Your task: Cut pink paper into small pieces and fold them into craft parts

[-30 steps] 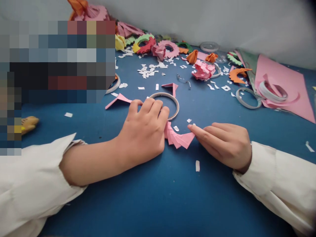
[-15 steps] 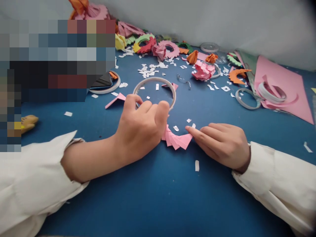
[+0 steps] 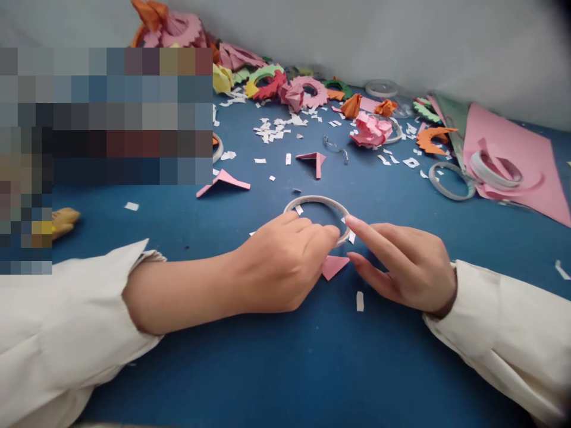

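Note:
My left hand (image 3: pixel 289 261) is closed on a narrow roll of tape (image 3: pixel 319 200), the ring tilted up beyond its knuckles. From under that hand pokes the tip of folded pink paper (image 3: pixel 333 266); the rest of it is hidden. My right hand (image 3: pixel 397 261) has its thumb and index finger spread apart. Its index fingertip meets the right edge of the roll, and the thumb tip is beside the pink paper's point. Two folded pink strips lie beyond my hands: one strip (image 3: pixel 223 181) to the left, another strip (image 3: pixel 317 161) farther back.
White paper scraps (image 3: pixel 272 129) are scattered over the blue table (image 3: pixel 285 368). Along the back sit folded paper rings (image 3: pixel 267 80) and a crumpled pink paper (image 3: pixel 370 129). Pink sheets (image 3: pixel 513 137) lie at right, near another tape roll (image 3: pixel 451 181). The left side is blurred out.
My left hand has brought the tape roll down and to the right, covering most of the folded pink paper. My right index finger has lifted to the roll's edge, apart from the thumb.

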`<move>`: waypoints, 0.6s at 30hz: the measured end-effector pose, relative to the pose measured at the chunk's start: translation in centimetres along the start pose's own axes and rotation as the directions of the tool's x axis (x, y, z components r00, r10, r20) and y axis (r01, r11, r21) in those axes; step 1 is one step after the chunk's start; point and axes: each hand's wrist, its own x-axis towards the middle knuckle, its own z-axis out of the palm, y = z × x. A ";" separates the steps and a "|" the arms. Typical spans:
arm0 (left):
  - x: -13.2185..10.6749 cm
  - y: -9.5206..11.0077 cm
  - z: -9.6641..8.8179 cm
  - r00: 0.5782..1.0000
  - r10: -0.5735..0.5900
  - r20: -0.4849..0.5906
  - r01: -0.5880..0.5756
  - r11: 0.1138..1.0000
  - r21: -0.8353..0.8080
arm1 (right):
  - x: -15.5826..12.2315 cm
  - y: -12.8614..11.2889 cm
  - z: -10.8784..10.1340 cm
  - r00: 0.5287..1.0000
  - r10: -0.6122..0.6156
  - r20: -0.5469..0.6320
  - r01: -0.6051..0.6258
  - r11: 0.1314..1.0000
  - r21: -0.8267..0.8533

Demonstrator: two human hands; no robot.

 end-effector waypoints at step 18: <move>-0.3 -0.2 0.1 0.992 -0.107 -0.064 0.109 0.994 0.032 | 0.1 0.0 0.0 0.999 -0.033 -0.016 0.035 0.993 0.114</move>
